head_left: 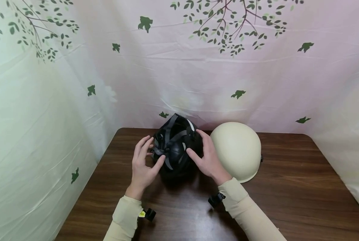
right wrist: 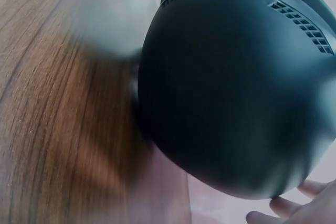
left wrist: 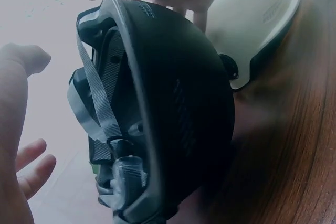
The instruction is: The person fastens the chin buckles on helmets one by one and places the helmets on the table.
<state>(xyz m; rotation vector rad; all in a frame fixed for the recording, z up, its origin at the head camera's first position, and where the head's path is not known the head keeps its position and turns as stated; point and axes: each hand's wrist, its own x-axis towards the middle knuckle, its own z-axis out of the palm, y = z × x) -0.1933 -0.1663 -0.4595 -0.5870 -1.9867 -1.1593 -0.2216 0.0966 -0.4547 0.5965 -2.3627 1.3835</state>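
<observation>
A black helmet point(head_left: 176, 167) sits with its opening up between the two hands. Grey straps cross its inside, and a buckle point(left wrist: 129, 177) hangs at its rim in the left wrist view. The left hand point(head_left: 144, 167) is beside the helmet's left side, fingers spread and thumb at the rim. On the other side, the right hand point(head_left: 208, 159) reaches along the helmet with thumb and forefinger apart and fairly straight. In the right wrist view, right fingers point(right wrist: 304, 207) lie right at the smooth outer shell.
Just right of the right hand stands a cream helmet point(head_left: 236, 150), dome up. Both helmets are on a dark wooden table point(head_left: 293, 187). A white curtain point(head_left: 179, 80) printed with leaves hangs behind and at the sides. Small black cameras point(head_left: 150, 214) sit at both wrists.
</observation>
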